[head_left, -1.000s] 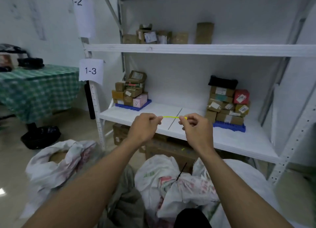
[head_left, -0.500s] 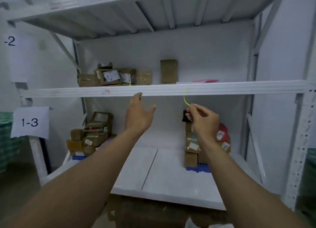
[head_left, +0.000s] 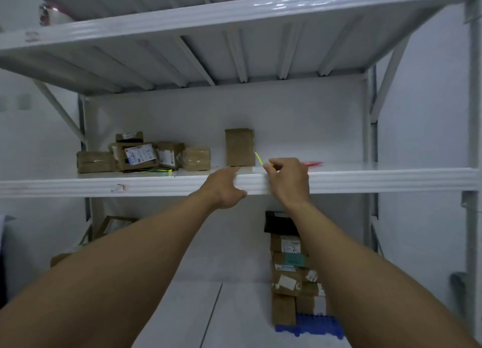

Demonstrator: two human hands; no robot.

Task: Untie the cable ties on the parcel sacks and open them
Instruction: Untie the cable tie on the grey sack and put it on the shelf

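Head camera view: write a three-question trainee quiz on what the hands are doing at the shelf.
1. True or false: the right hand pinches a yellow cable tie.
2. Where does the left hand rest? A) on the upright cardboard box B) on the front edge of the middle shelf C) on a sack
3. Fill in: more yellow ties lie on the shelf in front of the ____ of boxes.

Key: 1 true; 2 B; 3 cluster.

On the middle shelf (head_left: 365, 183), a cluster of boxes (head_left: 140, 155) sits left of 1 upright box (head_left: 239, 147). Below, right of centre, stacked parcels (head_left: 292, 274) rest on the lower shelf (head_left: 234, 316).
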